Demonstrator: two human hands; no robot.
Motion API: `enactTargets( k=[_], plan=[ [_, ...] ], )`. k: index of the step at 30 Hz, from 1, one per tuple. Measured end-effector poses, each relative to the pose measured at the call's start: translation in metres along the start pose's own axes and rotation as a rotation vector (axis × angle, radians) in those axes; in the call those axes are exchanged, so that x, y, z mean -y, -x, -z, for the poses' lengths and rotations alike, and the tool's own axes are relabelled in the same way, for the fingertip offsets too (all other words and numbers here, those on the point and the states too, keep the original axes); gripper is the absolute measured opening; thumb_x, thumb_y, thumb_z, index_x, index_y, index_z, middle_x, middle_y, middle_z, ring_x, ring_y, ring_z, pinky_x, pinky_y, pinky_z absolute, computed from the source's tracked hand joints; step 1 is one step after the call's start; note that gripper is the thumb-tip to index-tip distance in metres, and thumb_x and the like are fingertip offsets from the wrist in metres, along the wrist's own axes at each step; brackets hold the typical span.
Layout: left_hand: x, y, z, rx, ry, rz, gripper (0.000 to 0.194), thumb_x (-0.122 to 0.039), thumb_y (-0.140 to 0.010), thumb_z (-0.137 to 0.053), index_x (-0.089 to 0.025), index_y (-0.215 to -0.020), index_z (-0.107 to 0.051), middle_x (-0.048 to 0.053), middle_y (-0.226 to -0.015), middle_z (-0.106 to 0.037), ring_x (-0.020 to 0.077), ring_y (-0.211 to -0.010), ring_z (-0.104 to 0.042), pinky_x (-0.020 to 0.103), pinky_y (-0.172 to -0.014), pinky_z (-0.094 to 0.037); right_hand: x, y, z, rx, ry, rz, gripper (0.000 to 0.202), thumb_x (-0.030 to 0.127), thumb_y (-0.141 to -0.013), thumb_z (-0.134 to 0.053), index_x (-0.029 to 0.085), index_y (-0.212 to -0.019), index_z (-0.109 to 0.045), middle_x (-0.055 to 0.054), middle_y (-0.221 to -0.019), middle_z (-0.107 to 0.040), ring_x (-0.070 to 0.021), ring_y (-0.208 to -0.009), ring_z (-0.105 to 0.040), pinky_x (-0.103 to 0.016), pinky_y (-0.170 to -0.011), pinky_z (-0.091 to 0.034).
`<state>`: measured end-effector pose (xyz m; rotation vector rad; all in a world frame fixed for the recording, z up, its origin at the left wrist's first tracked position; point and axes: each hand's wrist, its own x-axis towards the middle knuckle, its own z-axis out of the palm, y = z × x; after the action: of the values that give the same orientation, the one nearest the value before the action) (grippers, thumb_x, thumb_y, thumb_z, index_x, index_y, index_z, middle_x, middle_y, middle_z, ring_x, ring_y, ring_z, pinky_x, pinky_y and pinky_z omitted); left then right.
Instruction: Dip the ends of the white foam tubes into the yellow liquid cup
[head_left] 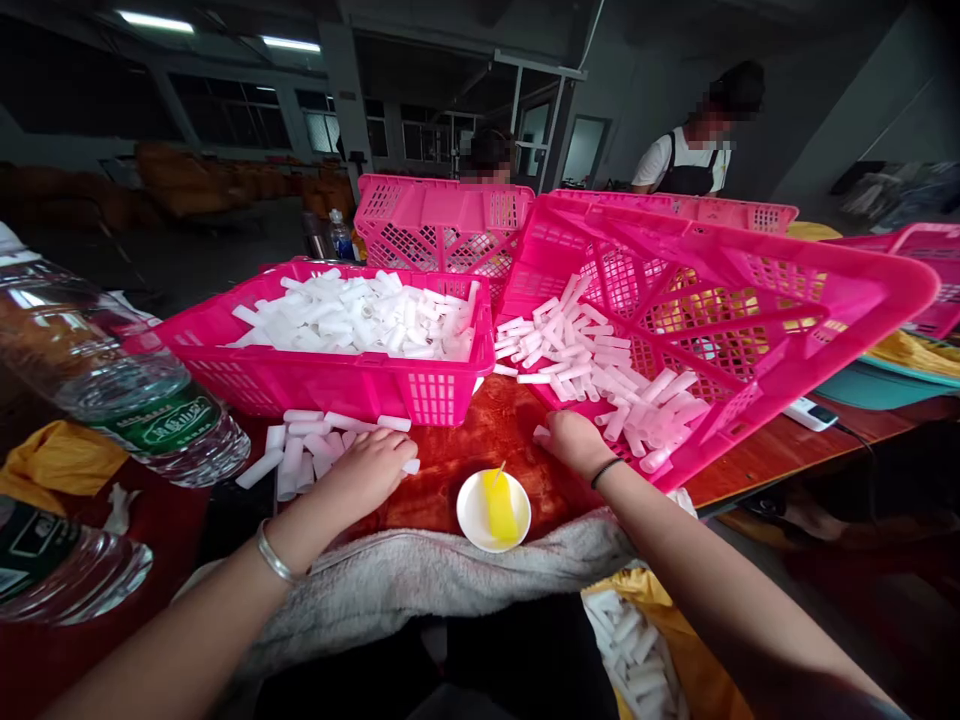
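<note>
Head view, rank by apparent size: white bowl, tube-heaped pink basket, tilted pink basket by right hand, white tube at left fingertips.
1. Tilted pink basket
2. Tube-heaped pink basket
3. White bowl
4. White tube at left hand

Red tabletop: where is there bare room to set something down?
The main bare patch of red tabletop lies between the left hand and right hand, beyond the white bowl and short of the left pink basket. A slim strip shows right of the right pink basket. Crowded: left, with white tubes and water bottles.

2 water bottles [161, 420] sit left of a gray towel [405, 575], and 2 ceiling lights [156, 21] glow beyond.
</note>
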<state>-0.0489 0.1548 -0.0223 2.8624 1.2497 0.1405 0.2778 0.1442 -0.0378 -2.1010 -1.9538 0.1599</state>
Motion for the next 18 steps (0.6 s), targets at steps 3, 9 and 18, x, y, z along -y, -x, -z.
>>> enactTargets(
  k=[3, 9, 18],
  plan=[
    [-0.013, 0.02, -0.012, -0.054, 0.285, 0.048, 0.022, -0.014, -0.088, -0.046, -0.02, -0.109, -0.052, 0.008, -0.104, -0.062, 0.0256, -0.099, -0.059, 0.041, -0.087, -0.048, 0.001, 0.038, 0.011, -0.053, -0.208, 0.107, 0.011, 0.026, -0.087, -0.055, 0.016, -0.083, -0.053, -0.003, -0.068, -0.06, -0.0179, -0.062, -0.061, -0.026, -0.058, -0.044],
    [-0.053, 0.033, -0.032, -0.228, 0.616, 0.072, 0.018, -0.021, -0.091, -0.042, -0.022, -0.106, -0.054, 0.007, -0.107, -0.059, 0.0224, -0.102, -0.059, 0.037, -0.091, -0.05, 0.009, 0.098, 0.016, 0.089, -0.744, 0.448, 0.01, 0.019, -0.086, -0.054, 0.02, -0.096, -0.053, -0.002, -0.082, -0.06, -0.0157, -0.068, -0.06, -0.025, -0.06, -0.05],
    [-0.094, 0.013, -0.056, -0.231, 0.702, 0.05, 0.093, -0.041, -0.055, -0.09, -0.02, -0.13, -0.039, 0.018, -0.135, -0.047, 0.0354, -0.124, -0.047, 0.05, -0.103, -0.043, 0.008, 0.08, -0.027, -0.105, -0.463, 0.718, 0.028, 0.014, -0.095, -0.044, 0.017, -0.117, -0.062, -0.013, -0.105, -0.063, -0.0237, -0.096, -0.062, -0.04, -0.082, -0.055]
  ],
)
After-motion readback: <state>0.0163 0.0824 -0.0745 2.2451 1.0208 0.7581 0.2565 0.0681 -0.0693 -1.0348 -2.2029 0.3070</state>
